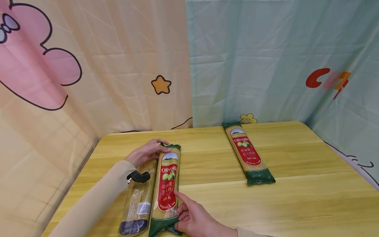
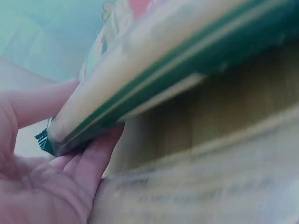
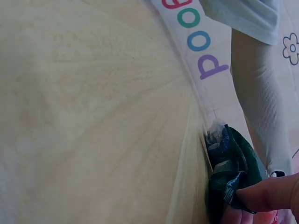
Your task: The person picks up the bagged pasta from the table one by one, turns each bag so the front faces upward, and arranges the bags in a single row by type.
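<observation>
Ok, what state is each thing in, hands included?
Held red-labelled pack, label up, gripped at both ends.
Clear-wrapped pack, on the table beside the held one, barcode up.
Other red-labelled pack, lying on the table, label up, untouched.
Left hand, gripping the held pack's far end.
Right hand, pinching that pack's green near end.

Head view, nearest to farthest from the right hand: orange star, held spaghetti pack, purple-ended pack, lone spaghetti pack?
1. Held spaghetti pack, in the right hand
2. Purple-ended pack, left side
3. Lone spaghetti pack, far right
4. Orange star, back curtain
</observation>
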Motion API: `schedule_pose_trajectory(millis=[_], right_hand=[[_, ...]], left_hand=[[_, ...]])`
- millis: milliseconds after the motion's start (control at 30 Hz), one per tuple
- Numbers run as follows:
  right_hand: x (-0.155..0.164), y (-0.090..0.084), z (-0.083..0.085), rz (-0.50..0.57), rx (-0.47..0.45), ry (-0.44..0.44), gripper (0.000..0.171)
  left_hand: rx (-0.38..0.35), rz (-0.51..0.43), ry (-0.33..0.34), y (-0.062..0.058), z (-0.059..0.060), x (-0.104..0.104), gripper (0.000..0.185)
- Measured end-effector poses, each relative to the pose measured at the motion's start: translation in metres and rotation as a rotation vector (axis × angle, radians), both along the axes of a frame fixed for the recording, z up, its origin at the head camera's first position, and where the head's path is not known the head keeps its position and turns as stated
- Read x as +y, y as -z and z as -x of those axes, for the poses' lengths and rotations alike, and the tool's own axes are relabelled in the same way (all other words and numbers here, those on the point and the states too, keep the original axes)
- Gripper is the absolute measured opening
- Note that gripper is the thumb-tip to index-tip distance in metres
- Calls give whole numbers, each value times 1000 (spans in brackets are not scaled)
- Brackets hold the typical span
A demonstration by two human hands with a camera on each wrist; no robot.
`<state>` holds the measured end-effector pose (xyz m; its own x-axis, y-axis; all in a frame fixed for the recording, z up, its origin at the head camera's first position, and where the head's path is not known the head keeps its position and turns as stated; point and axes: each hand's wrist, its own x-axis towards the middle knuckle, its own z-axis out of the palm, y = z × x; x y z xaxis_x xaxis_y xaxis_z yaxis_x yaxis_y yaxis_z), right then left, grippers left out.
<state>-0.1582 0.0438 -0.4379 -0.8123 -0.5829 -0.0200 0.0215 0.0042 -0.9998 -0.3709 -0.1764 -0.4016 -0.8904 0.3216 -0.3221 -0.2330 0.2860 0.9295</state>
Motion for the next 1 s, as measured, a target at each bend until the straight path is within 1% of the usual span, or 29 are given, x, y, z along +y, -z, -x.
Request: schedule_pose_trajectory(millis=[33,100,200,333,433,500,633,700,833,1000], right_hand=[[1,0,1,1,-3,-12,84],[2,0,2,5,-9,-38,84],[4,-1,4,1,-2,-77,83],[6,0,4,-19,14,-102,81],[8,0,3,-54,40,-107,74],[9,0,2,-78,47,-123,65],[11,-1,2,-94,68,-158,46],[11,-1,2,-94,85,-170,42],[12,0,2,-105,119,-166,36],[14,0,2,-122,151,-177,29]], left_hand=[[0,7,4,0,1,0,49],[7,15,36,0,2,-1,50],[17,20,100,-2,3,-4,45],[30,26,192,-5,6,-7,40],[24,29,234,-6,9,-9,39],[16,34,256,-6,11,-10,39],[7,46,286,-6,16,-12,38],[3,51,296,-5,18,-12,38],[6,64,303,-4,19,-12,41],[22,68,272,-4,18,-14,43]])
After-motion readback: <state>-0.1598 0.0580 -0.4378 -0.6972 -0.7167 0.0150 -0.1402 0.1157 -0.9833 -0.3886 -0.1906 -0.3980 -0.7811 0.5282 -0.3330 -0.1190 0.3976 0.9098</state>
